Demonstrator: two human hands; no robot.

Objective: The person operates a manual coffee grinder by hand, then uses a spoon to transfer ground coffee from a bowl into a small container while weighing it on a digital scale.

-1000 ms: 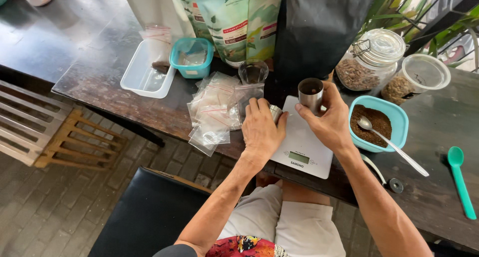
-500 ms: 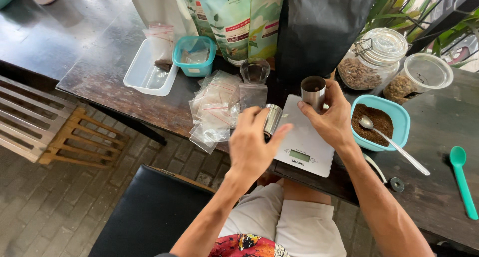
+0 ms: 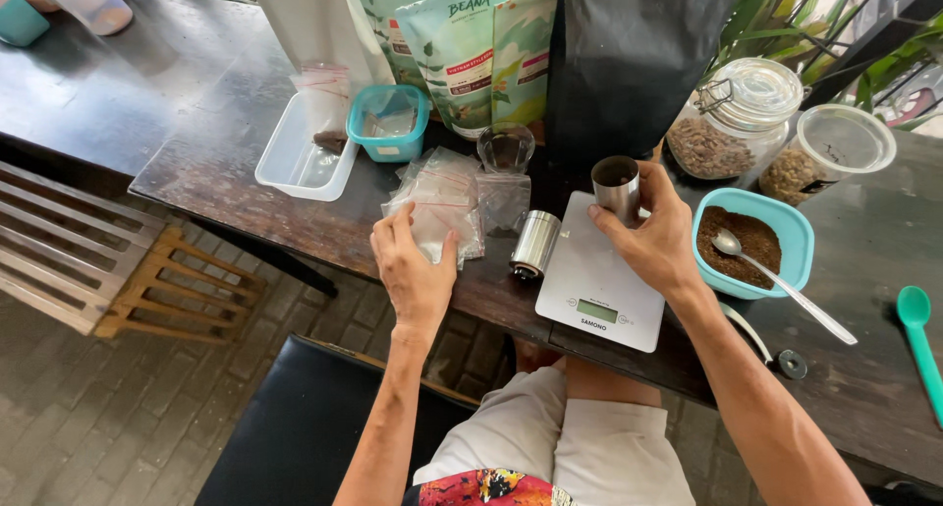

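Cup held over the scale, bags under my other palm.
My right hand (image 3: pixel 653 241) grips the metal cup (image 3: pixel 617 187); my left hand (image 3: pixel 413 265) lies open on plastic bags (image 3: pixel 442 206). The loose steel cylinder (image 3: pixel 535 243) might roll off the surface (image 3: pixel 196 162).

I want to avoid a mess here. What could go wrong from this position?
The steel cylinder lies on its side near the table edge; it might roll off. The right hand holds the open metal cup over the scale; tilting could spill its contents.
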